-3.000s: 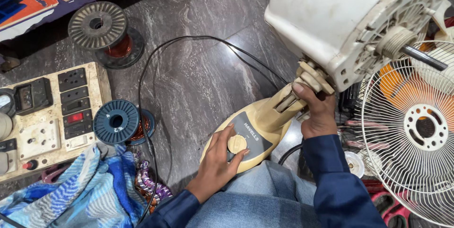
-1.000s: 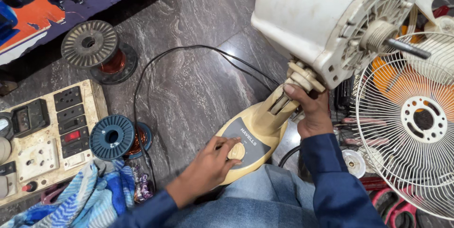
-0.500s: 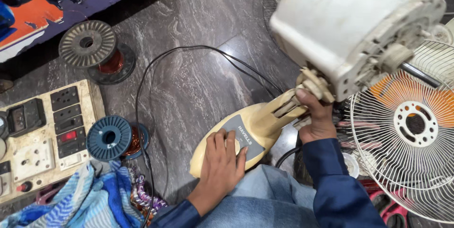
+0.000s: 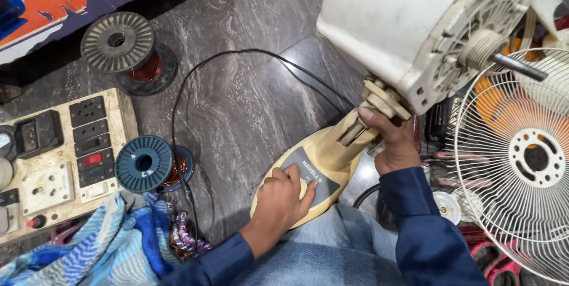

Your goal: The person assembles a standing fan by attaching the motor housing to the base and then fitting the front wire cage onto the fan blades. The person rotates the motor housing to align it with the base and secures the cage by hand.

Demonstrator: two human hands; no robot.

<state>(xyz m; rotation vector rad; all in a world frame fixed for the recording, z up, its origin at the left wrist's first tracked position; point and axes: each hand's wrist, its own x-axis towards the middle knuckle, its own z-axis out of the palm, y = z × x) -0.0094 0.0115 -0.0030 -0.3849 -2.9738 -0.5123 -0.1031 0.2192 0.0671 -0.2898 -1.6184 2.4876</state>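
Here the left hand (image 4: pixel 283 197) lies palm-down on the cream fan base (image 4: pixel 314 170), its fingers spread flat over the grey control panel (image 4: pixel 311 174) rather than closed around anything. The right hand (image 4: pixel 392 142) is wrapped tightly around the neck (image 4: pixel 355 129) where the base meets the white motor housing (image 4: pixel 409 25), thumb on top, holding the fan tilted over the person's lap. The base rests across the blue jeans (image 4: pixel 332 256) at the bottom edge of the view, its far end pointing up toward the motor. The motor's bare metal shaft (image 4: pixel 518 65) sticks out to the right, just above a white wire fan guard (image 4: pixel 521 161) that stands at the right edge. A black cord (image 4: pixel 237 58) loops from the base across the grey marble floor (image 4: pixel 249 108). Near the left hand, on the floor, sits a blue spool (image 4: pixel 144 163) of copper wire; a grey spool (image 4: pixel 118 43) lies farther off, toward the upper left. A cream switchboard (image 4: pixel 59 155) with sockets and switches lies at the left edge, and a blue striped cloth (image 4: pixel 101 244) is bunched in the lower left corner.
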